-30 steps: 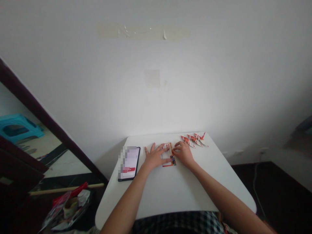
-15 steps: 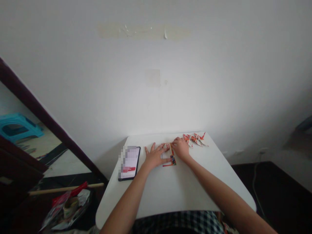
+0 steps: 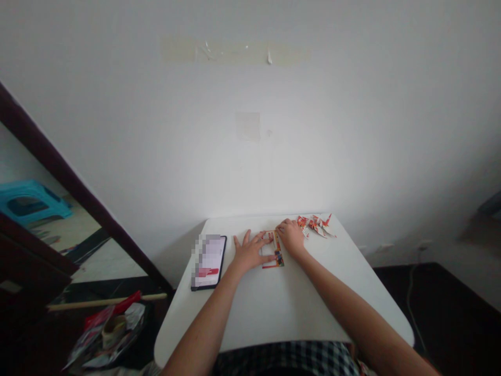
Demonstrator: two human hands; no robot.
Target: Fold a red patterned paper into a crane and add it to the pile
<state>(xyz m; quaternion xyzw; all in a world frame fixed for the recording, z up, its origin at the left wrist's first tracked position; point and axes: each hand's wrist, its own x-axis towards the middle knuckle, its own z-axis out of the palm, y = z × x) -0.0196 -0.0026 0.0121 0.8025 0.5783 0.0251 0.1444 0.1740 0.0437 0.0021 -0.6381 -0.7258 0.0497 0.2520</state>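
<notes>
A small rectangular sheet of printed paper [image 3: 279,256], white with red, yellow and blue print, lies flat on the white table [image 3: 282,308]. My left hand [image 3: 248,253] rests on its left side, fingers spread, thumb and fingertips touching it. At the upper right corner of the paper, my right hand [image 3: 290,237] is closed, its fingertips bunched on the edge. That corner is partly hidden by the fingers. Just beyond my right hand sit several folded paper figures [image 3: 315,225], red and white with pointed tips.
A phone [image 3: 209,263] with a lit, partly blurred screen lies at the table's left. The wall [image 3: 250,172] rises behind the table. On the floor to the left are a plastic bag [image 3: 102,339] and a wooden stick [image 3: 152,297]. A mirror-like panel [image 3: 109,261] shows a blue stool [image 3: 39,201].
The whole view has shifted slightly. Both hands keep almost the same place on the paper, and nothing has been taken up or let go.
</notes>
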